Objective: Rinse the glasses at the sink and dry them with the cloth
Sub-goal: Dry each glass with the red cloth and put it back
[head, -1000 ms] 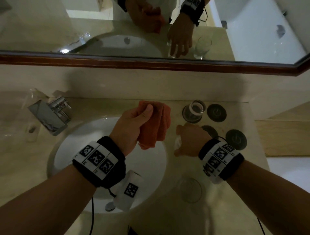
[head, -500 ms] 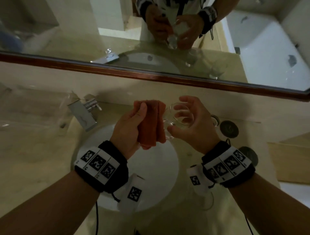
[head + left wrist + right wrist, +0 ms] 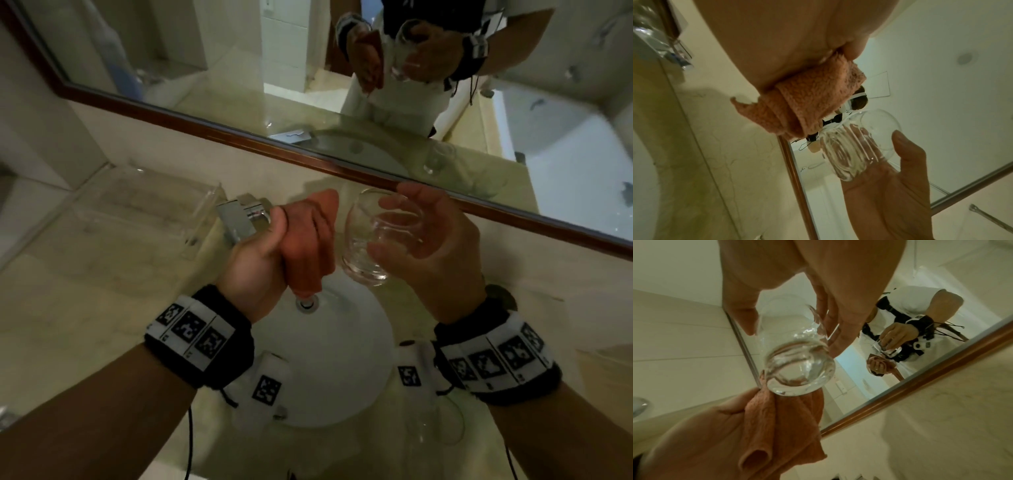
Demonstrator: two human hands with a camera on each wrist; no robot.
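While you are standing over the sink [image 3: 359, 342], your right hand [image 3: 435, 246] is curling around a tilted glass [image 3: 373, 240] above it. Your left hand [image 3: 260, 260] is clutching the cloth [image 3: 308, 240] just beside the glass; push cloth inside gently.

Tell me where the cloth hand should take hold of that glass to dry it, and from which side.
Probably take the glass by its thick base, coming from the left hand's side with the cloth. The right hand's fingers already wrap the upper wall, while the base points toward the cloth and stays bare.
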